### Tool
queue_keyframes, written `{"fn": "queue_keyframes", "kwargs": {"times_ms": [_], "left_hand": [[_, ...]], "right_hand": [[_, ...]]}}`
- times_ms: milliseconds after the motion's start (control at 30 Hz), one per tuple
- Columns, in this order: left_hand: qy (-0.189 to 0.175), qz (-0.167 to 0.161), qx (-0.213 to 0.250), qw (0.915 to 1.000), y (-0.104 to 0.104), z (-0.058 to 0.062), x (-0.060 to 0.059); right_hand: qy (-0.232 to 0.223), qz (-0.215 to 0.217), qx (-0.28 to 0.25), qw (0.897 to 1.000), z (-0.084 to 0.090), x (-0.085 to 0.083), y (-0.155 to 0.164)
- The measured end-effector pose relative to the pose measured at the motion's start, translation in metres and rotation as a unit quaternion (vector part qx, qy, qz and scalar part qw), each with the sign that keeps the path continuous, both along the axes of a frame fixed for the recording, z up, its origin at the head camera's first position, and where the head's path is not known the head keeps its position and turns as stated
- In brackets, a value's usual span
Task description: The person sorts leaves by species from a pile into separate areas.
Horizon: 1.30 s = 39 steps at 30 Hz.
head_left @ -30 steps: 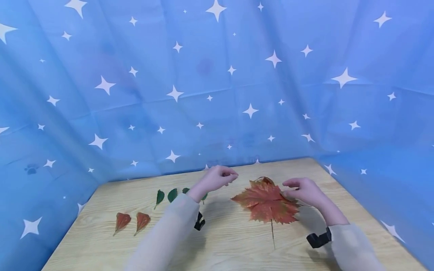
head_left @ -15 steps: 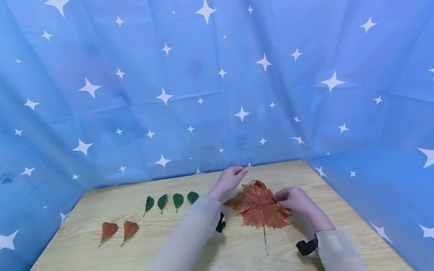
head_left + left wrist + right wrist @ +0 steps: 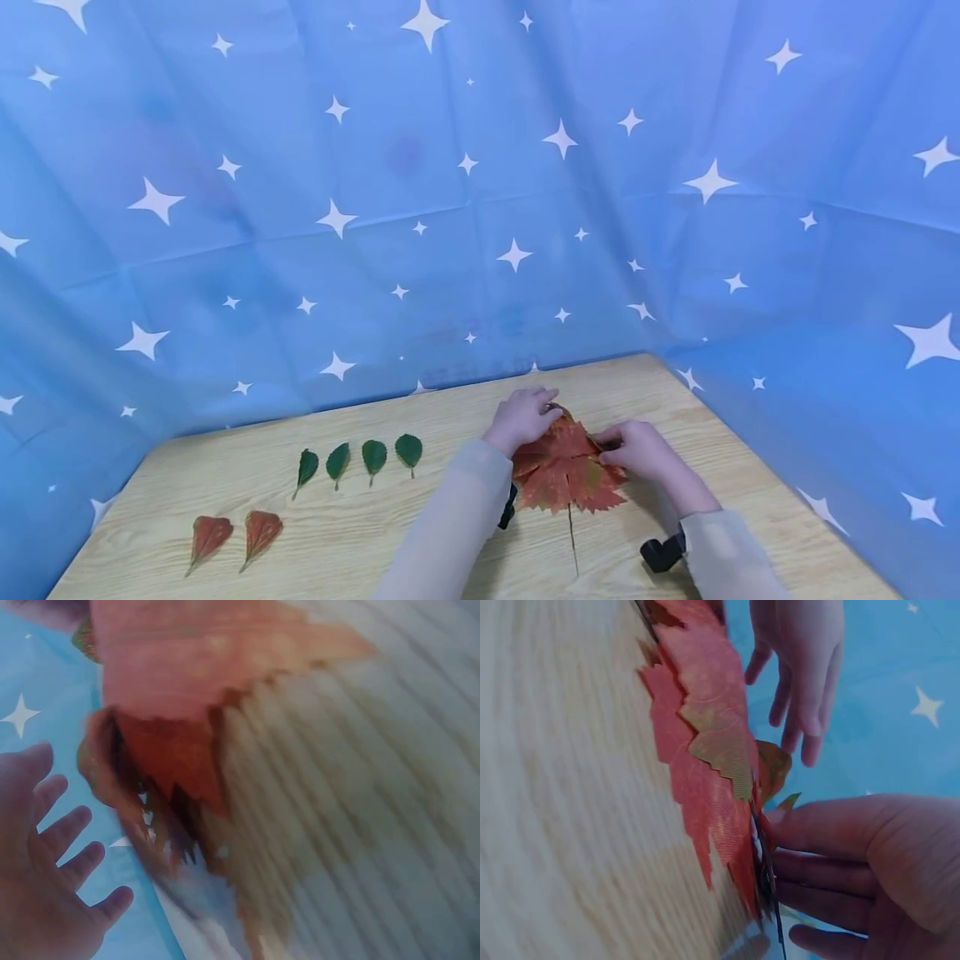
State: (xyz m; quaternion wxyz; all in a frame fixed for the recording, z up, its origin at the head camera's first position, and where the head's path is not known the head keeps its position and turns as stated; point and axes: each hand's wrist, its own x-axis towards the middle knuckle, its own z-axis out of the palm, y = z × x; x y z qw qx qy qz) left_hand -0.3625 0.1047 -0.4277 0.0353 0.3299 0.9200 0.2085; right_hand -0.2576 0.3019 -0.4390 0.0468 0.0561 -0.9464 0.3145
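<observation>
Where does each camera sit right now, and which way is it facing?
Head: above, looking forward and down at the wooden table, the pile of large red maple leaves, left hand, right hand, both sleeves.
Left wrist: close, blurred, faces the leaves' edge; left fingers spread.
Right wrist: low along the table; right fingers pinch the leaves.
Shared: the leaves in all three; the left hand in all three.

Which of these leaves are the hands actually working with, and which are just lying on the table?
In hand:
large red maple leaf
left hand, fingers straight, over its far tip
right hand, gripping its right edge

Lying about:
four small green leaves in a row
two small red leaves near the front left
wooden table
</observation>
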Motion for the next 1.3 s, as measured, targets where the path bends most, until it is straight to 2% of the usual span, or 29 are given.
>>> {"fn": "queue_keyframes", "kwargs": {"times_ms": [200, 433, 600, 800, 1000, 1133, 1300], "left_hand": [[0.004, 0.007, -0.019, 0.9998, -0.001, -0.006, 0.001], [0.014, -0.008, -0.027, 0.9995, -0.003, -0.01, 0.001], [0.032, -0.013, -0.015, 0.9993, -0.002, -0.012, 0.0], [0.031, -0.008, 0.005, 0.9995, 0.0, -0.013, 0.0], [0.041, -0.014, 0.008, 0.9991, 0.002, -0.015, -0.001], [0.055, -0.024, 0.008, 0.9981, 0.003, -0.018, 0.0], [0.055, -0.043, 0.011, 0.9975, 0.003, -0.019, 0.0]], "right_hand": [[0.007, -0.005, 0.015, 1.0, -0.002, -0.002, -0.002], [0.001, -0.016, 0.017, 1.0, -0.002, -0.001, -0.003], [-0.015, -0.016, 0.007, 1.0, -0.001, -0.001, -0.004], [-0.03, -0.017, 0.001, 0.999, -0.001, -0.001, -0.003], [-0.008, -0.026, 0.01, 1.0, -0.002, -0.003, -0.001], [0.01, -0.031, 0.018, 0.999, -0.004, -0.004, 0.0], [0.036, -0.031, 0.01, 0.999, -0.004, -0.002, 0.001]]}}
